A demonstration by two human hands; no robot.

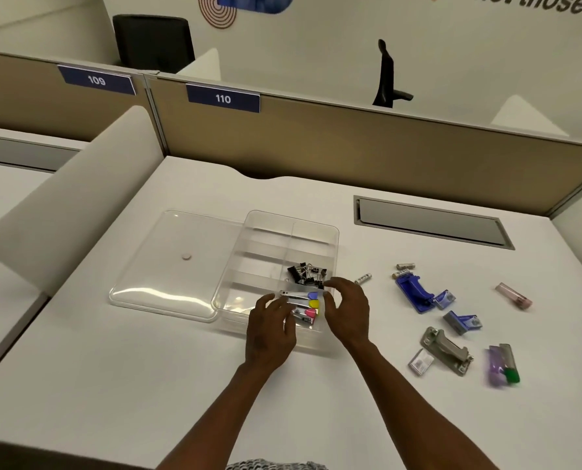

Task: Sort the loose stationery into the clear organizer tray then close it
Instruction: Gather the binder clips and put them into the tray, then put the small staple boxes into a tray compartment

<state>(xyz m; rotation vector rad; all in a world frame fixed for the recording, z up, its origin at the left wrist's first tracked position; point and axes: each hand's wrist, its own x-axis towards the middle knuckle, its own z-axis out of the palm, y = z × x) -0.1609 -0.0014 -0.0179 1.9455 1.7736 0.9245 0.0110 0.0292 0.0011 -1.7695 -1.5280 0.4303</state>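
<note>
**Two hands over a half-filled tray**

We look down on a white desk (pixel 181 385) where both of a person's hands meet above the near right compartment of a clear organizer tray (pixel 330 232). The left hand (pixel 271 330) hovers with fingers spread and lightly bent over a cluster of nail clippers (pixel 303 305); we count three coloured tabs, one blue, one yellow, one pink, though the exact number of clippers beneath the fingers escapes us. The right hand (pixel 345 310) curves in from the other side, thumb and fingertips at the end of the topmost clipper; we cannot tell whether it pinches it or merely touches it. In the compartment just behind lies one heap of black binder clips (pixel 305 273), too tangled to count. The tray's other compartments show nothing we can make out. One clear lid (pixel 167 266) lies flat to the tray's left, its edge overlapped by the tray.

Right of the tray, loose pieces are scattered: three small batteries (pixel 405 266), one blue stapler (pixel 415 293), one grey stapler (pixel 447 351), three small staple boxes (pixel 462 322), one pink lighter (pixel 513 296) and, blurred at the far right, two more lighters (pixel 501 366) in purple and green. Partition labels read 109 (pixel 96 79) and 110 (pixel 223 98)
</note>
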